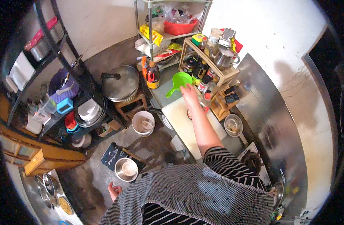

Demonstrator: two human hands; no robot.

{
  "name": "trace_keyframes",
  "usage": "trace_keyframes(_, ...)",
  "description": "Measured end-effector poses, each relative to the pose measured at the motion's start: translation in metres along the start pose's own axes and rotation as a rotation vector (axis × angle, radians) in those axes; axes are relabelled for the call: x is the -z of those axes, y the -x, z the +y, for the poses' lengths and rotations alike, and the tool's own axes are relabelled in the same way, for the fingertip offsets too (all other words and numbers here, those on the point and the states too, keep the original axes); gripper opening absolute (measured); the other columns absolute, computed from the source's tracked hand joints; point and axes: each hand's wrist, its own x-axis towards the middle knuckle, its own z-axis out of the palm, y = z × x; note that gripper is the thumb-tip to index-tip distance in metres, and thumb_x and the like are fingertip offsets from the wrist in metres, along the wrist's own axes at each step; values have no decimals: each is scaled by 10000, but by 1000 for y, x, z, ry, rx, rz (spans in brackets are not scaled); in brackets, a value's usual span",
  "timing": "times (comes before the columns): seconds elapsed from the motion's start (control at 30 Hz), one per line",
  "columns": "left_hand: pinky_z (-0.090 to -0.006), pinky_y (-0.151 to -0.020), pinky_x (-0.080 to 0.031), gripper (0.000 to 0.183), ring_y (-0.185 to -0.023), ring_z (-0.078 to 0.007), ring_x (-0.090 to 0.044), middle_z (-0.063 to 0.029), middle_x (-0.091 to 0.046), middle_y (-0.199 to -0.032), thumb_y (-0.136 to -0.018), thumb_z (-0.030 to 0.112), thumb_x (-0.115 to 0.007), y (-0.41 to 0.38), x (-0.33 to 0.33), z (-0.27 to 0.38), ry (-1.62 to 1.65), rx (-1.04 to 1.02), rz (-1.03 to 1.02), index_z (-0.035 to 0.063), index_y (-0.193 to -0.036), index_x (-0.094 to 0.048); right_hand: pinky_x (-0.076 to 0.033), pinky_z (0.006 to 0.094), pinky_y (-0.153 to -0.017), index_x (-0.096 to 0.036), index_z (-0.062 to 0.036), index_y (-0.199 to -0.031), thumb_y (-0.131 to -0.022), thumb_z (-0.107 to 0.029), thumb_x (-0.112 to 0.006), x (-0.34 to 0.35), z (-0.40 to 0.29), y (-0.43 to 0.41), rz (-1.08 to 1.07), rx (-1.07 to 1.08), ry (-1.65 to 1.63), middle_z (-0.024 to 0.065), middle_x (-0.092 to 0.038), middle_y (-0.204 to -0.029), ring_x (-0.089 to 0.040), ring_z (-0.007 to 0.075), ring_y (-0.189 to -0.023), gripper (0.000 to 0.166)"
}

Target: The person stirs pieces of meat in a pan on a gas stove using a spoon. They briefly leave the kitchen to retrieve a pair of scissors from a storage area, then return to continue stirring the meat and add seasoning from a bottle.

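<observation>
My right hand (190,95) reaches over the counter, fingers on the near rim of a bright green plastic ladle (182,79). Its handle points toward the counter's left edge. Under my forearm lies a white cutting board (176,114). A bottle with a red cap (207,96) stands beside my wrist, and a small round red-edged item (189,114) is partly hidden by my arm. My left hand (115,191) hangs low at my side, fingers apart with nothing in them. Near it sits a stainless steel pot (126,170).
A wooden rack (225,75) with a steel kettle (224,57) stands behind several sauce bottles. An oil bottle (152,75) is left of the ladle. Below the counter's left edge are a white bucket (143,134) and a large lidded pan (124,80). A black shelf (84,111) holds dishes.
</observation>
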Motion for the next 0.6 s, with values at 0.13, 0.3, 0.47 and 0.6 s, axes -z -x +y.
trace_keyframes(0.13,-242,-549,-474,612,-613,-101,-560,-65,-610,-863,-840,14,-647,-16,-19,0,36,47,24,85,-1375,-359,-468,347,-904,-467,66,-1306,-799,-277,-689,-20,0,-110,170,68,49,231,-634,-1111,-614,286,-1030,651)
trace_keyframes(0.3,-252,-585,-480,659,-629,-106,-557,-58,-595,-853,-811,19,-679,-35,-51,29,96,291,59,105,-1380,-357,-477,294,-692,-373,37,-1400,-851,-230,-670,-44,16,-129,71,13,50,97,-633,-944,-578,155,-776,679)
trace_keyframes(0.47,-266,-601,-487,672,-650,-115,-567,-54,-581,-852,-812,24,-684,-46,-51,8,104,421,29,125,-1385,-348,-465,294,-709,-328,35,-1416,-848,-229,-676,-51,23,-96,-21,-114,-153,95,-626,-937,-579,168,-820,717)
trace_keyframes(0.6,-251,-586,-475,670,-656,-102,-560,-53,-587,-858,-815,19,-682,-51,-80,59,10,299,9,126,-1388,-352,-482,331,-858,-309,84,-1398,-828,-259,-676,-14,18,-115,104,-117,-110,165,-662,-1056,-631,237,-964,760)
